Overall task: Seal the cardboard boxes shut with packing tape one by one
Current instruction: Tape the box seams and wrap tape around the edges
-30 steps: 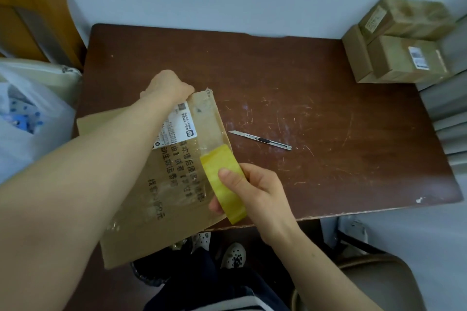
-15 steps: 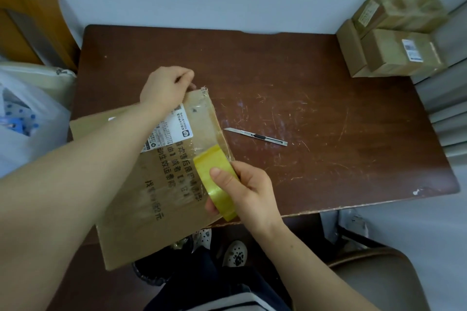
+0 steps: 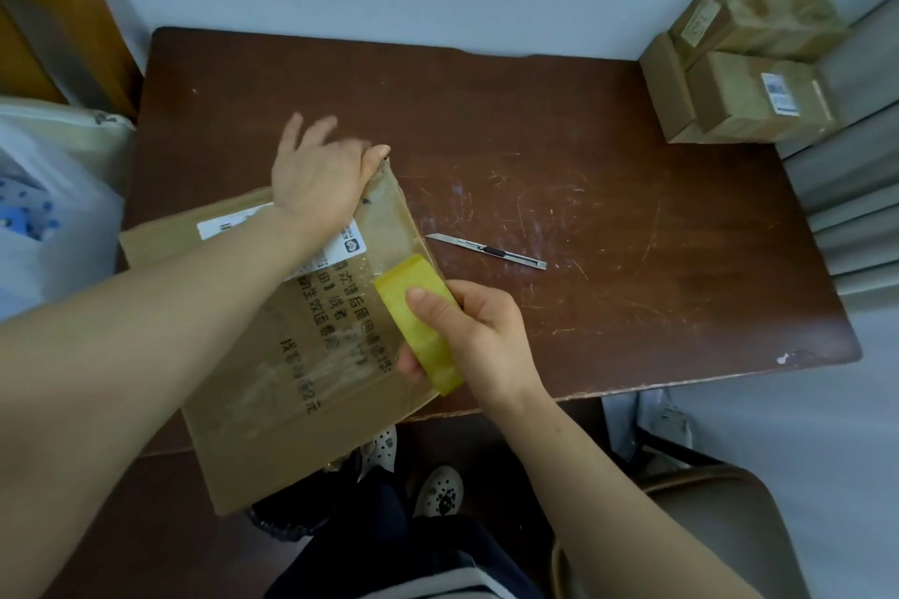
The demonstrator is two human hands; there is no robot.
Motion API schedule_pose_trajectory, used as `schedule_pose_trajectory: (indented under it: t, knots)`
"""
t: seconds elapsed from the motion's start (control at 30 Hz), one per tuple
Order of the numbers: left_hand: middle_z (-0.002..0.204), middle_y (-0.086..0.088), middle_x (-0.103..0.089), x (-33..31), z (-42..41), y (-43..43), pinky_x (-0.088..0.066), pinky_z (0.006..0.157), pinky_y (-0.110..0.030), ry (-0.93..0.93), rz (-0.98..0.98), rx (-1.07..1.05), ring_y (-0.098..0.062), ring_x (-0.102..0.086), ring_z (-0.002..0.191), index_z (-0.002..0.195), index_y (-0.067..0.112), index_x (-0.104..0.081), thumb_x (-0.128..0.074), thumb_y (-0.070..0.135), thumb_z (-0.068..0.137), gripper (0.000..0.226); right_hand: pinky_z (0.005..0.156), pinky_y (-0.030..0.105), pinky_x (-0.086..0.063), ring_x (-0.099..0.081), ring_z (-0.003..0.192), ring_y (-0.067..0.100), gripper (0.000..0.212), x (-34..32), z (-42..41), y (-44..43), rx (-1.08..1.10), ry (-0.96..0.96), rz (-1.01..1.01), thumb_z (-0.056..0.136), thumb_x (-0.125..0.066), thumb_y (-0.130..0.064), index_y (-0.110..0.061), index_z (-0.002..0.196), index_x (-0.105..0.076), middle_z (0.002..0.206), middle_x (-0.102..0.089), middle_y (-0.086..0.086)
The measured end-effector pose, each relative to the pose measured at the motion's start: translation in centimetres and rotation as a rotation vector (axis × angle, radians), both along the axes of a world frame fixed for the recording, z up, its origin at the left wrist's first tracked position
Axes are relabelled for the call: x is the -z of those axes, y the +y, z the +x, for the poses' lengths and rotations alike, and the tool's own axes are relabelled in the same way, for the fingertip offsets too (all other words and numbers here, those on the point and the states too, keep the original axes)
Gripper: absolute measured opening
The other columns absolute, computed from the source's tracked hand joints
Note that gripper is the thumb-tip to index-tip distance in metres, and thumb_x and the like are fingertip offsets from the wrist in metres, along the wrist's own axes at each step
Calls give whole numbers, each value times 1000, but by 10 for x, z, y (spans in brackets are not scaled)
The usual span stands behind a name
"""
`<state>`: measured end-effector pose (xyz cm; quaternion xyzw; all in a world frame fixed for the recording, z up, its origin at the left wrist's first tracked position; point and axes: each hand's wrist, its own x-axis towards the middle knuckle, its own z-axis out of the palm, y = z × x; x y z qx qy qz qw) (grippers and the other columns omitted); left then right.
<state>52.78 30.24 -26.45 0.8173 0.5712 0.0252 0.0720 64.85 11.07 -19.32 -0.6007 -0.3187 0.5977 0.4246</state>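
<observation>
At front-left of dark wooden surface (image 3: 584,151): large flat cardboard box (image 3: 292,370), skewed, near end overhanging the edge toward the lap, probably pulled close for reach along the seam. Over far corner of box, left hand (image 3: 316,182), fingers (image 3: 318,129) straight and spread, blurred, holding nothing, palm low on the cardboard, thumb at the corner edge; likely pressing fresh tape flat and pinning the box against sliding. Cannot tell how firm the contact. At right edge of box, right hand (image 3: 479,336) wrapped round yellow tape roll (image 3: 418,321), thumb flat on outer face, other fingers curled underneath, roll stood on edge against the box top; held low and close, presumably to keep the strip taut and in line with the edge. Glossy clear tape already across printed top and over white shipping label (image 3: 340,248). Free strip between roll and left hand not clearly visible. Just right of box, apart from it, utility knife (image 3: 486,251), blade end toward the box, within right-hand reach for the cut. At far right corner by the wall, stack of smaller boxes (image 3: 744,83), well apart, seemingly parked out of the way. Off surface on left, white plastic bag (image 3: 44,219). Judged step: smoothing one run of tape on this box, cut not yet made. Risks: box tipping off the overhang with left-hand pressure lifted; wrinkles with roll pulled off-line.
</observation>
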Motion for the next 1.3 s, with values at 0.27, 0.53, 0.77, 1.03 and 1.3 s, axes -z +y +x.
schedule_pose_trajectory:
  t: [0.27, 0.53, 0.77, 1.03, 1.3]
  knots:
    - [119, -20, -58, 10, 6, -27, -30, 100, -46, -52, 130, 65, -39, -52, 108, 132, 8, -47, -29, 57, 97, 63, 69, 56, -50, -58, 72, 49, 83, -5, -2, -14, -51, -140, 56, 75, -64, -62, 19, 89, -49, 88, -52, 44]
    - [121, -19, -55, 15, 6, -20, -32, 96, -48, -36, 104, 38, -38, -50, 110, 131, 12, -45, -15, 62, 95, 68, 45, 35, -49, -66, 54, 27, 61, -7, 10, -99, -47, -290, -108, 75, -63, -67, -7, 68, -58, 59, -62, 14]
    - [120, -21, -54, 16, 7, -21, -30, 99, -49, -40, 107, 39, -39, -50, 111, 129, 11, -45, -14, 62, 95, 69, 42, 20, -45, -60, 40, 11, 48, 45, 32, -117, -60, -393, -418, 89, -55, -54, -19, 56, -54, 45, -63, -1]
    - [148, -20, -34, 14, 11, -32, -8, 117, -48, 41, 133, 30, -34, -28, 138, 151, 9, -15, -5, 58, 97, 74, 79, 50, -57, -70, 74, 35, 52, 87, 29, -65, -144, -392, -625, 81, -57, -55, -5, 93, -63, 75, -72, 13]
    - [160, -11, 12, 21, 43, -94, 9, 117, -42, -58, -36, -178, -24, 12, 147, 151, 8, 10, -3, 73, 87, 92, 59, 43, -57, -61, 45, 30, 23, 79, 24, -36, -228, -295, -656, 79, -57, -25, -4, 76, -51, 51, -65, 13]
